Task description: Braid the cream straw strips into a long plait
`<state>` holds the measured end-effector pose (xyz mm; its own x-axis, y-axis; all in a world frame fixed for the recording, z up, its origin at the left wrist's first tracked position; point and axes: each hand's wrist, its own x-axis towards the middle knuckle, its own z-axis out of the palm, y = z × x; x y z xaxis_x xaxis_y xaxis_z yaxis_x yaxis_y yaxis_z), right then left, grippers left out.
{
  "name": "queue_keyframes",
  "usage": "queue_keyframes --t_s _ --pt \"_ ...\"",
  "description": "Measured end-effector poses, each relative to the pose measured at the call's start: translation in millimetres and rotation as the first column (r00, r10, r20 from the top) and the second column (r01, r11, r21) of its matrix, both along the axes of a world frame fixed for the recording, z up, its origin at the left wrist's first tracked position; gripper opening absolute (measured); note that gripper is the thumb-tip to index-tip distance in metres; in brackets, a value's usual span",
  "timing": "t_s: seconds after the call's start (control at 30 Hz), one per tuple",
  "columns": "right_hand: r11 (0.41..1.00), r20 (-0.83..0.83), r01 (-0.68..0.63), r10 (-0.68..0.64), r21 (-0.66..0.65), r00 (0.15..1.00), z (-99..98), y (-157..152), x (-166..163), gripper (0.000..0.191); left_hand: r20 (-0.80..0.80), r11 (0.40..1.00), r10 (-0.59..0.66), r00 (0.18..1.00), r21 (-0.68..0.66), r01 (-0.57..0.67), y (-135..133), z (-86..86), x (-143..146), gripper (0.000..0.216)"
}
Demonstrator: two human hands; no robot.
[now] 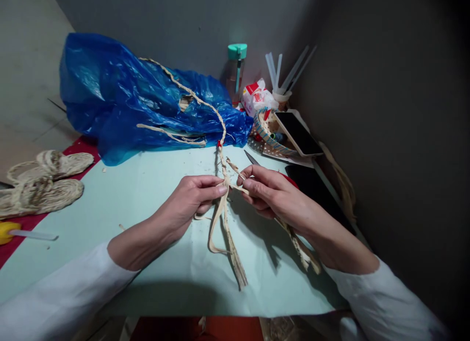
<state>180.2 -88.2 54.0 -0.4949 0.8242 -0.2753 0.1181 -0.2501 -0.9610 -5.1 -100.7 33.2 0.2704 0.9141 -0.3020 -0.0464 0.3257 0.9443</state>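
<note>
A plaited straw braid [205, 103] runs from the blue plastic bag [121, 96] down to my hands over the pale green table sheet [147, 184]. My left hand [194, 199] is closed, pinching the braid's working end between thumb and fingers. My right hand [271, 192] is closed too, pinching a loose straw strand beside the braid. Several loose straw strips [227, 238] hang from the braid and lie on the sheet. Another strip passes under my right wrist.
Two woven straw sandals [40, 182] lie at the left. A yellow-handled tool [14, 232] sits at the left edge. At the back right stand a teal-capped bottle [236, 69], a cup of sticks [282, 81], a small basket [268, 130], a phone [297, 133] and scissors [253, 160]. A dark wall closes the right side.
</note>
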Motion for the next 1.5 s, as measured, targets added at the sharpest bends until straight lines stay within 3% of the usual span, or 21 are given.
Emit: queue_keyframes --t_s 0.2,0.33,0.53,0.6,0.7,0.8,0.87,1.07,1.23,1.37,1.43,1.5 --pt "0.991 0.094 -0.011 -0.002 0.136 0.996 -7.6 3.7 4.8 0.011 0.063 0.996 -0.039 0.997 -0.073 0.043 3.9 -0.4 -5.5 0.016" --pt "0.972 0.172 -0.055 0.015 0.229 0.985 -12.8 6.5 5.6 0.012 -0.018 0.999 -0.034 0.999 -0.043 0.034 3.6 0.7 -4.3 0.018" --pt "0.848 0.34 -0.132 -0.06 0.514 0.939 1.4 1.2 6.2 0.015 -0.107 1.0 0.002 0.994 0.0 -0.002 1.5 -2.3 -1.6 0.019" --pt "0.878 0.247 -0.031 -0.1 0.478 0.964 9.1 1.6 10.9 0.017 -0.11 1.0 0.006 0.994 -0.003 -0.006 1.5 -3.1 -1.3 0.019" --pt "0.958 0.066 0.102 -0.123 0.268 0.99 16.4 3.9 18.0 0.019 -0.124 1.0 0.009 0.992 -0.009 -0.011 1.1 -3.1 0.2 0.019" --pt "0.996 0.052 0.011 -0.016 0.086 0.999 14.4 2.6 16.8 0.021 -0.119 1.0 0.018 0.993 -0.01 -0.019 -0.8 -0.7 3.4 0.02" --pt "0.996 0.121 -0.068 0.061 0.056 0.991 8.6 -1.3 10.5 0.023 -0.095 0.999 0.036 0.995 0.006 -0.036 -3.0 1.6 5.4 0.019" --pt "0.945 0.385 -0.158 0.038 0.285 0.922 -8.3 -11.1 -10.0 0.027 -0.003 0.997 0.043 0.999 0.069 -0.043 -7.8 -0.9 6.5 0.023" --pt "0.884 0.423 -0.221 0.029 0.412 0.905 -6.2 -8.2 -9.2 0.027 0.038 0.997 0.067 0.997 0.042 -0.068 -6.1 -4.7 7.1 0.017" --pt "0.814 0.387 -0.053 -0.216 0.578 0.896 -4.0 1.8 0.9 0.026 -0.012 0.997 0.072 0.997 0.014 -0.072 -5.9 -1.6 7.0 0.016" --pt "0.842 0.339 -0.08 -0.126 0.534 0.932 -7.9 7.4 4.1 0.025 -0.01 0.999 0.049 0.999 0.024 -0.049 -5.7 -1.5 6.4 0.019" --pt "0.894 0.248 -0.189 0.092 0.407 0.964 -14.1 11.3 5.0 0.023 0.028 0.999 0.031 0.999 0.018 -0.032 -5.1 -2.3 5.8 0.019"
